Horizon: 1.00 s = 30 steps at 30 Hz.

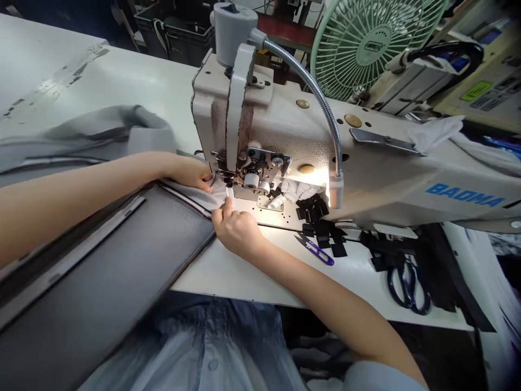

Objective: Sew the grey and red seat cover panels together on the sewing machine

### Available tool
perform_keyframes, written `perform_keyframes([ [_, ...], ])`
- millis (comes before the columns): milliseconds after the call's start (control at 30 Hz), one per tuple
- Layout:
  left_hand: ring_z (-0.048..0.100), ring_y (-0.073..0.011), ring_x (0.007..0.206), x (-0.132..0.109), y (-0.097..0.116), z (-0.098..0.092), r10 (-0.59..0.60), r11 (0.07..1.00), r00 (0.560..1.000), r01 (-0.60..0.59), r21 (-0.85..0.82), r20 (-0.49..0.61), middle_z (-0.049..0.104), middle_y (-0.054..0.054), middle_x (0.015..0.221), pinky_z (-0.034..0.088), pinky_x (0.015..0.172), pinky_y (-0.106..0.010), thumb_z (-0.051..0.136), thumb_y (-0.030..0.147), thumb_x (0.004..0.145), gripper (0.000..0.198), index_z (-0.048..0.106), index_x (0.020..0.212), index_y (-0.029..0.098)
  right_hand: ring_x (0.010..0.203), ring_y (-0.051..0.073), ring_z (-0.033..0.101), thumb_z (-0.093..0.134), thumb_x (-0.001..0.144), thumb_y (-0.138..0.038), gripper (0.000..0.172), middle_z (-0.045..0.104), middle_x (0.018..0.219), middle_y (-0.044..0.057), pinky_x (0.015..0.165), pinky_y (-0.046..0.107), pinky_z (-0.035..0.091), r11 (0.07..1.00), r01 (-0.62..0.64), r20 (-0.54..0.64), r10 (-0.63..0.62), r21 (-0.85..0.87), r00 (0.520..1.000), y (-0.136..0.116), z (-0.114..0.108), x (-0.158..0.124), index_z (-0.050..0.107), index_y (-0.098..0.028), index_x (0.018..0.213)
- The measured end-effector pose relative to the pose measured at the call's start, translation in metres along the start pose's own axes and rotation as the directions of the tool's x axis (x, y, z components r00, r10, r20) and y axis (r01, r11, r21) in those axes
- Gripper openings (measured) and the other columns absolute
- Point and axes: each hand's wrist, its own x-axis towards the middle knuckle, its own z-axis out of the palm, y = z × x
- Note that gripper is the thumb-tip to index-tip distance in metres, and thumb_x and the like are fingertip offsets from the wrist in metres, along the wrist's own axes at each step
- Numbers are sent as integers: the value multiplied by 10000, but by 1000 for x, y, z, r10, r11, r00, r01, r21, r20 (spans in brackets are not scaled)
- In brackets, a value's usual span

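Note:
A large piece of grey fabric with a mesh panel [163, 233] and dark edging spreads from the lower left to the needle of a sewing machine [252, 119]. My left hand [191, 172] lies over the grey fabric left of the needle, its fingers closed on a fold. Just in front of the presser foot, my right hand [238, 225] has its index finger stretched toward a small white strip [230, 193]. Its other fingers curl round the fabric's corner edge. The machine's needle tip is hard to make out.
Purple thread snips [315, 251] lie by several black strap pieces [313, 212] right of the needle. Dark-handled scissors [409, 288] rest farther right. A bendable lamp [336, 187] lights the machine bed. Behind stand a green fan [374, 46] and a black crate [183, 41].

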Motion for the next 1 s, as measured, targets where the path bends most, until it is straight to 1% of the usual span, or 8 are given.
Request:
perform_keyframes([
  [133, 573, -116, 672, -9, 6, -11, -73, 996, 995, 70, 55, 70, 719, 1, 798, 337, 610, -212, 554, 409, 984, 315, 714, 966, 139, 725, 229, 712, 318, 958, -122, 384, 472, 1436, 323, 509, 312, 475, 999, 49, 30, -49, 1, 998, 6, 7, -4, 559, -49, 1248],
  [233, 625, -174, 865, -10, 13, -15, -183, 978, 983, 181, 106, 9, 726, -58, 979, 357, 665, -242, 378, 374, 1057, 391, 679, 1132, 136, 752, 240, 725, 297, 971, -155, 414, 384, 1523, 268, 524, 330, 486, 997, 74, 76, -73, -9, 994, 6, 12, 0, 532, -85, 1305],
  [333, 655, -224, 891, -18, 29, -14, -270, 949, 952, 289, 130, -143, 725, -96, 967, 397, 658, -285, 413, 427, 1032, 413, 707, 1065, 139, 746, 231, 724, 294, 976, -169, 442, 323, 1563, 244, 533, 335, 494, 996, 86, 90, -85, -8, 992, 8, 17, -3, 494, -113, 1366],
  [400, 666, -242, 914, -28, 43, -13, -159, 977, 960, 186, 101, -231, 735, -98, 966, 445, 717, -333, 453, 454, 1007, 398, 733, 974, 173, 747, 225, 721, 297, 974, -171, 459, 298, 1577, 241, 537, 331, 494, 996, 91, 94, -90, 0, 992, 9, 18, -7, 479, -121, 1392],
  [533, 660, -191, 1038, -49, 68, -5, 168, 983, 953, -181, -29, -253, 758, -32, 1056, 478, 912, -348, 423, 344, 1025, 333, 739, 997, 240, 785, 225, 711, 329, 965, -199, 471, 342, 1585, 213, 576, 333, 503, 998, 52, 82, -54, 33, 995, 13, 13, -14, 498, -137, 1401],
  [667, 621, -175, 1197, -58, 75, 9, 164, 980, 931, -192, -56, -326, 746, -39, 1156, 437, 1070, -346, 437, 259, 1025, 290, 703, 1122, 196, 860, 214, 681, 373, 971, -229, 463, 460, 1544, 138, 693, 339, 518, 993, -42, 8, 42, 113, 999, 19, 4, -20, 532, -190, 1404],
  [800, 575, -178, 1269, -59, 74, 13, 185, 979, 931, -201, -19, -313, 736, -52, 1174, 416, 1116, -360, 432, 249, 1030, 288, 684, 1137, 161, 921, 226, 649, 357, 996, -216, 469, 517, 1454, 160, 751, 349, 502, 985, -137, -103, 148, 109, 984, 26, 5, -20, 514, -178, 1436],
  [1000, 653, -184, 861, -52, 78, 5, 211, 977, 929, -209, 40, -305, 733, -44, 867, 486, 846, -340, 434, 315, 1020, 324, 687, 870, 179, 917, 232, 628, 398, 1009, -205, 333, 662, 1163, 134, 760, 337, 473, 973, -188, -122, 204, 134, 971, 32, 11, -14, 651, -146, 1217],
])
